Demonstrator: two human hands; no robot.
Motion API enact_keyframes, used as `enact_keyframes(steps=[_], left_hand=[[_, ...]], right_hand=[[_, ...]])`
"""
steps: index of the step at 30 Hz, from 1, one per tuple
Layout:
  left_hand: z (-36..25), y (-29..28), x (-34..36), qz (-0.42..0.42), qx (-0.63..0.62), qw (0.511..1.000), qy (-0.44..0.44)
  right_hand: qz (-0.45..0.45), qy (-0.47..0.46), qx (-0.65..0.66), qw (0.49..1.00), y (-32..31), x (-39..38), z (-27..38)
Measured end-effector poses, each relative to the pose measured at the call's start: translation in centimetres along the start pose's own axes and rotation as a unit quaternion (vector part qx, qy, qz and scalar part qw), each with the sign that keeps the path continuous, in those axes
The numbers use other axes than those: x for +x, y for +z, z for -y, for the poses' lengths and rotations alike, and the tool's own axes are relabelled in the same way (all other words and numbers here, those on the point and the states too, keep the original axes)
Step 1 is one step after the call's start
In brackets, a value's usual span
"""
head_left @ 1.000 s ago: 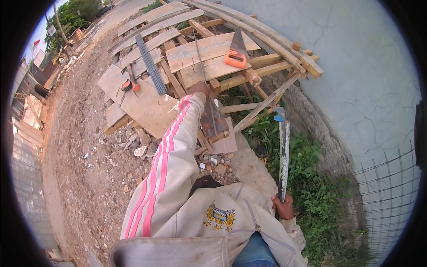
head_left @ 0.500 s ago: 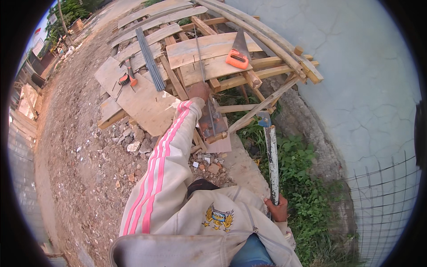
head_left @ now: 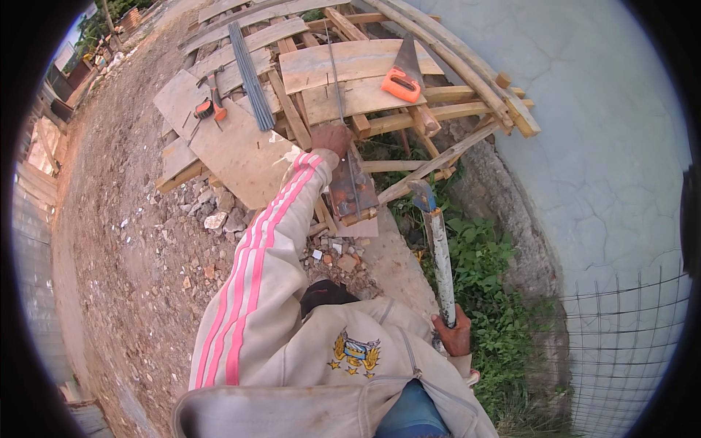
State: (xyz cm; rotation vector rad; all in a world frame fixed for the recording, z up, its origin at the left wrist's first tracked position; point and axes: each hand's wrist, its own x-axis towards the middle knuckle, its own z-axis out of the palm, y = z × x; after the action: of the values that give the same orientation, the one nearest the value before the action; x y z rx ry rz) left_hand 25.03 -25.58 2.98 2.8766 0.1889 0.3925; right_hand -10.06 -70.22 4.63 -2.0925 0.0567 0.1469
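Gripping the lower end of a long pale-handled tool (head_left: 440, 252) with the right hand (head_left: 454, 337), fingers closed round the shaft close to the jacket, the tool standing nearly upright with its dark metal head at the top, out over the green weeds (head_left: 485, 292) beside the cracked grey wall (head_left: 599, 131). Reaching forward with the left hand (head_left: 330, 137), arm in a cream sleeve with pink stripes, resting at the edge of the rough plank worktop (head_left: 350, 69); hard to tell whether those fingers close on anything, though lying right by a thin steel rod (head_left: 337, 80) running up across the planks. Just below that hand, a small wooden box (head_left: 352, 191) with rusty contents, propped against the timber frame. On the planks to the right, an orange-handled handsaw (head_left: 403, 77), blade pointing away. Further left, a bundle of dark steel bars (head_left: 250, 77) laid lengthwise, then a hammer (head_left: 215, 98) and an orange tape measure (head_left: 203, 111) on a flat board (head_left: 241, 157) slanting down toward the ground. Stony dirt and broken rubble (head_left: 212, 219) spread to the left, wire mesh (head_left: 628, 343) low on the right.
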Motion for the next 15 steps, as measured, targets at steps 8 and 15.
enact_keyframes(steps=[8, 15], left_hand=[[-0.2, 0.1, -0.2, -0.012, 0.004, 1.000, 0.027], [0.2, 0.1, -0.4, 0.020, 0.016, 0.999, 0.042]], right_hand=[[0.051, -0.051, -0.162, 0.984, -0.4, 3.8, -2.8], [0.087, -0.147, -0.293, 0.941, -3.3, 9.9, -1.5]])
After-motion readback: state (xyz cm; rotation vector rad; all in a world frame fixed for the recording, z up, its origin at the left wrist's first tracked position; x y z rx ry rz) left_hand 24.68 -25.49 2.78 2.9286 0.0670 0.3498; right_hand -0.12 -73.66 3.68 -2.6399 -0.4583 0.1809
